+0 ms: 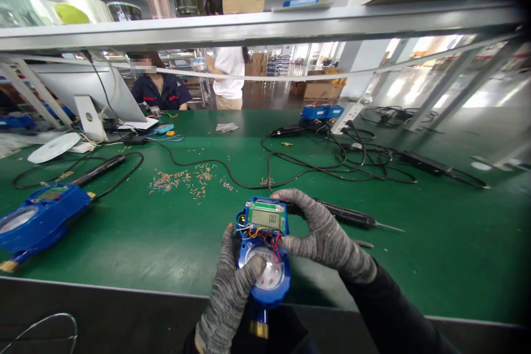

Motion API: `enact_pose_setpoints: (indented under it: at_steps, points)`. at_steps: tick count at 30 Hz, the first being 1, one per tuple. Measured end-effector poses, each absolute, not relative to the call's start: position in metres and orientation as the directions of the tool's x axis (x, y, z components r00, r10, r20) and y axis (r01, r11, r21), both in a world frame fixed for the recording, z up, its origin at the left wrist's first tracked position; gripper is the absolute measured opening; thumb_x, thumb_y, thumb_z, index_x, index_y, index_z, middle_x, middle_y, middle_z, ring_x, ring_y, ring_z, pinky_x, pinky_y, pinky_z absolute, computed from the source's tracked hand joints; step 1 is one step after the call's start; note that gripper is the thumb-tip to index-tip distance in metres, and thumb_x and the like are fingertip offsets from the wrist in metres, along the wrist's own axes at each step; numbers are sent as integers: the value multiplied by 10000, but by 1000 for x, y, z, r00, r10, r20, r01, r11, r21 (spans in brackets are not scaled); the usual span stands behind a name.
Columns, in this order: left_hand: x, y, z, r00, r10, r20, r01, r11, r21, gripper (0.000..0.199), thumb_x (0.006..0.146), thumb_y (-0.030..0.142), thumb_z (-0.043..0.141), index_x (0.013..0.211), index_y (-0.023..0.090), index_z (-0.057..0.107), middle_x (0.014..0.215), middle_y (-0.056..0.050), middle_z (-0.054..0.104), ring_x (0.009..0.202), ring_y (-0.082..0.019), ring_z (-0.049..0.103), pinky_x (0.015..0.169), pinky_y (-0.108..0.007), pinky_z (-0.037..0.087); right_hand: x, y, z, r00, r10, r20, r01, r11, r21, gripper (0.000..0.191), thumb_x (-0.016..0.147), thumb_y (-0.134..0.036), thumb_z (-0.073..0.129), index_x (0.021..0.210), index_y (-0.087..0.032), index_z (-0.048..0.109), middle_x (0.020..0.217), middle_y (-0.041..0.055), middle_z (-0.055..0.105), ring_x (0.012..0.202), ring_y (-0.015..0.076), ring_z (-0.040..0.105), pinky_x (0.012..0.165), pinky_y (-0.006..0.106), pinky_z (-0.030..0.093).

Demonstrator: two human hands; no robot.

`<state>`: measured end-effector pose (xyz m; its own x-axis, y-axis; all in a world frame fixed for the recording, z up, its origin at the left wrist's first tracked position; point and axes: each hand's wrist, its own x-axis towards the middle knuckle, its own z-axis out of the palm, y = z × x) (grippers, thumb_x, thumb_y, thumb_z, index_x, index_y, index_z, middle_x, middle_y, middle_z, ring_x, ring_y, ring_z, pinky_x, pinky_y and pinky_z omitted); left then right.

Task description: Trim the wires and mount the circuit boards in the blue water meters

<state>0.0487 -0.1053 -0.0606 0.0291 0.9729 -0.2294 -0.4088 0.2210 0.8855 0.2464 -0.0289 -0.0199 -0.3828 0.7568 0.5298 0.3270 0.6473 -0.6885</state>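
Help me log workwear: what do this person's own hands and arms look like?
The left hand and right hand wear mottled grey, finely striped knitted gloves. On the right is a long, plain black sleeve; only a dark edge of the left sleeve shows. No markings are visible.

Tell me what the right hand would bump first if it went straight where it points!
The held blue meter: the right hand seems to touch its display end, though exact depth is unclear.

Factory workshop, green workbench (166, 243), corded screwdriver (348, 215), stacked cartons (259, 69)
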Motion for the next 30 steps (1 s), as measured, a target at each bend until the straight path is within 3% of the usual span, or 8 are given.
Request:
enact_pose_setpoints:
  at_steps: [5,9,13,15,18,22,24,30]
  points:
    - [21,-93,-60,-126,992,3,-178,-26,984,882,721,333,844,1486,278,408,1595,-51,375,1500,-281,264,1244,-374,181,248,-32,1,-517,564,644,356,826,-437,744,767,-229,777,1414,-331,424,1387,90,532,1305,321,501,1072,517,457]
    - [-2,-67,-27,81,994,78,-301,-50,952,505,866,424,688,1327,235,604,1355,-82,646,1307,-251,552,1158,-378,366,251,-33,6,-553,470,688,379,877,-294,750,782,-188,767,1432,-329,422,1399,95,515,1350,334,452,1103,542,425]
    - [7,-43,7,333,941,51,-216,23,976,284,831,333,738,1081,197,749,1146,-69,747,1096,-240,664,993,-367,494,254,-31,1,-511,461,725,402,874,-272,730,777,-222,791,1417,-346,463,1382,78,529,1355,325,440,1111,523,419]
    - [17,-37,11,413,908,68,-186,11,982,233,828,316,739,995,157,769,989,-79,771,957,-232,689,870,-346,527,255,-31,-5,-467,511,721,441,842,-311,718,786,-227,782,1422,-349,471,1418,77,511,1351,317,448,1108,511,425]
    - [26,-32,4,238,967,88,-166,-49,985,181,781,317,779,837,145,773,789,-46,754,730,-169,655,686,-275,503,254,-36,-17,-291,682,671,423,721,-549,662,831,-226,730,1425,-362,470,1451,65,517,1332,298,494,1107,516,433]
    - [32,-34,-5,107,991,80,-192,-58,980,201,746,341,801,803,151,770,744,-25,744,650,-134,614,640,-254,488,247,-43,-25,-128,927,352,7,356,-935,502,914,-356,636,1394,-349,488,1356,55,632,1206,269,627,1021,488,521]
    - [35,-37,-4,89,993,72,-211,-52,976,225,729,355,812,777,140,769,710,-27,734,629,-133,606,624,-254,487,239,-43,-23,-110,958,265,-42,262,-964,479,904,-411,642,1359,-318,526,1364,62,630,1207,275,626,1018,477,524]
    - [40,-47,2,164,985,60,-299,-9,954,231,744,308,804,896,142,753,846,-61,764,778,-196,683,768,-316,527,217,-33,-23,-37,928,372,203,371,-906,597,847,-395,703,1405,-298,514,1464,56,537,1359,304,478,1168,541,332]
